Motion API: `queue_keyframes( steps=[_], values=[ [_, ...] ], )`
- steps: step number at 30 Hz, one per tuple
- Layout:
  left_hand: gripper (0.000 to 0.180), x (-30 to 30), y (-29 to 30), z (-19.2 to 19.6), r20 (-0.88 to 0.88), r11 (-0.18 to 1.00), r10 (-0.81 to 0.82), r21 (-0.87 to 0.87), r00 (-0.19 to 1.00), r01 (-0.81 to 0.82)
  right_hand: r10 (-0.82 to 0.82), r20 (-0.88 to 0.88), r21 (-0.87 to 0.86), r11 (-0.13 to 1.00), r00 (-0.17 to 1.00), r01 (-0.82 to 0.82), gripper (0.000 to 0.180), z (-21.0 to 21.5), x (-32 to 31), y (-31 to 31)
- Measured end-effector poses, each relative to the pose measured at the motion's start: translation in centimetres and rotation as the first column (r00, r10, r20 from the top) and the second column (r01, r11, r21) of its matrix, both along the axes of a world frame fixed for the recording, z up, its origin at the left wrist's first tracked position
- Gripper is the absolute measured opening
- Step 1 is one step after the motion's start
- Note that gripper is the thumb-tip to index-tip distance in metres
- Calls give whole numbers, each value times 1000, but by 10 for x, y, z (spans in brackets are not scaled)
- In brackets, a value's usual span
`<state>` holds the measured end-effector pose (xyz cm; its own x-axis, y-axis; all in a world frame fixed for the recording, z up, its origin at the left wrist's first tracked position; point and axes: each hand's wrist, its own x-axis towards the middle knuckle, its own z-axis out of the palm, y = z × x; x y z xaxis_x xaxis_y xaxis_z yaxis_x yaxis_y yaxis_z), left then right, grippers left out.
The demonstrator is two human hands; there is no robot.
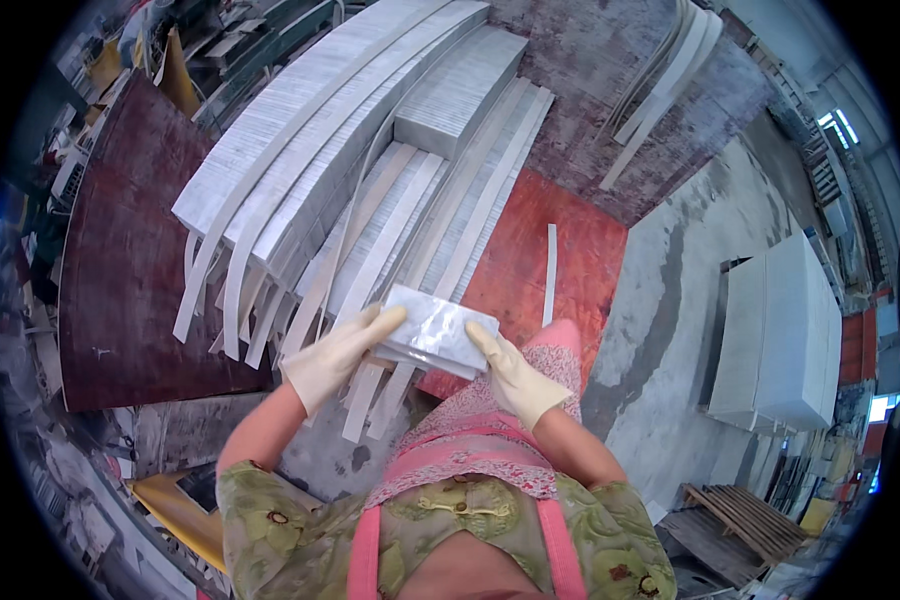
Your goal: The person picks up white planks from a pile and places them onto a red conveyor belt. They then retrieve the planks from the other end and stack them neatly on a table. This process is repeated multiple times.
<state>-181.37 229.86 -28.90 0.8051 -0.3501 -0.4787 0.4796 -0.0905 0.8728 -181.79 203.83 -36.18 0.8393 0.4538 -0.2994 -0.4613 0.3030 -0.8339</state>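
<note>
A small stack of thin, glossy grey-white rectangular slabs [435,328] is held in front of my body. My left hand [328,362], in a cream glove, grips its left end with the thumb on top. At the other end my right hand [518,378], gloved alike, has its thumb over the near right corner. Both hands' fingers underneath are hidden. Just beyond, long rows of similar slabs [300,130] stand tightly packed in a tall pile, with pale flat strips [270,200] lying along them. A lower block of slabs [460,95] sits to its right.
A dark red board [135,260] extends to the left, and a brighter red board [560,250] lies right of the rows. One loose strip [551,275] rests on it. More strips [670,80] lie far right. A white wrapped stack [775,340] and a slatted wooden pallet [750,525] stand at right.
</note>
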Motion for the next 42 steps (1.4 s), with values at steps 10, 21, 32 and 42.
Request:
queue_keyframes(
  steps=[10,21,32,42],
  values=[
    [73,288,-1,17,-103,949,108,308,989,-71,180,-241,50,984,954,-173,81,-12,302,17],
    [90,549,-5,32,-161,856,194,509,968,-87,377,-602,138,918,705,-373,111,-81,582,35],
    [50,387,21,-43,185,721,653,142,734,-678,-179,83,-307,931,980,196,71,-82,505,1],
    [38,284,60,-182,814,496,-178,559,552,-665,311,781,-592,645,542,483,55,-24,472,98]
  ],
)
